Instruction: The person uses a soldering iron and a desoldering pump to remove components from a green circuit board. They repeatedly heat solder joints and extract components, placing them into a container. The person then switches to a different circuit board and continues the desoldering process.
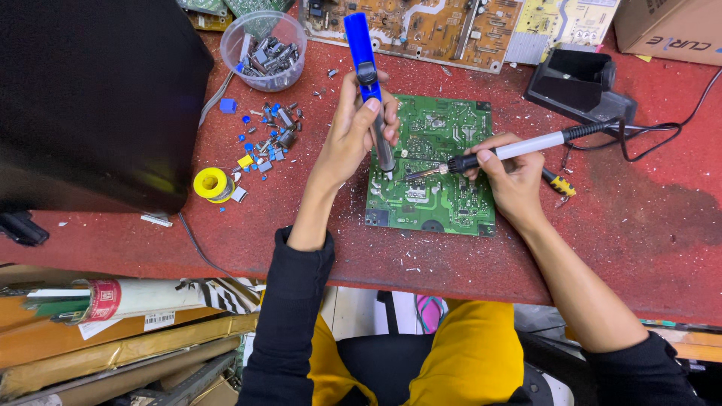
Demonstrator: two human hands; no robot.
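The left hand [353, 131] grips one blue desoldering pump [366, 71]. The right hand [511, 177] grips one white soldering iron [519, 147]. Both tips touch one flat green circuit board [444, 199] under the fingers.

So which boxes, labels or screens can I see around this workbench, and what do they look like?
Cardboard box: top right corner of the red bench, brown with dark lettering.
Rolled tube: lower left under the bench, white with a red-and-white label.
Flat cardboard package: beneath the tube, brown with a small white sticker.
No screens show.
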